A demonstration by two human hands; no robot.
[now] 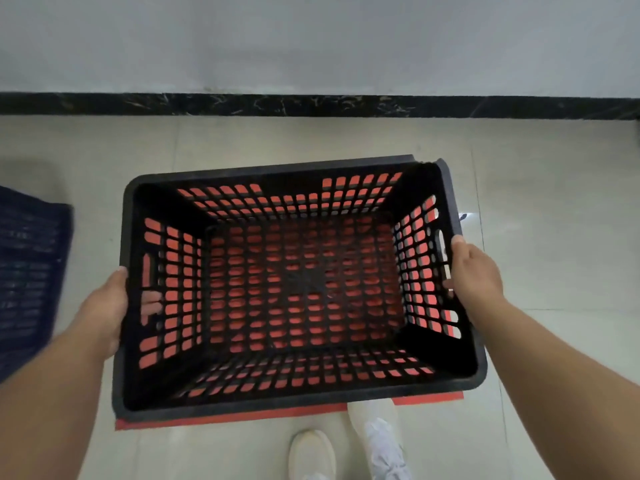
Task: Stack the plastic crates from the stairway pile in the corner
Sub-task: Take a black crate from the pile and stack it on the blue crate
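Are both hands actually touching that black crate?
Touching. The head view shows the left hand and right hand gripping the crate by its side handles.

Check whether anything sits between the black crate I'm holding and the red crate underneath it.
Nothing visible does. The black crate, gripped at its side handles by the left hand and right hand, hangs directly over the red crate, whose red shows through every slot, with no object between them.

A pale tiled floor point(554, 202) is seen throughout, bounded at twelve o'clock by a black marbled skirting strip point(311, 105) beneath a grey wall point(311, 39). Two white shoes point(311, 455) are seen at six o'clock.
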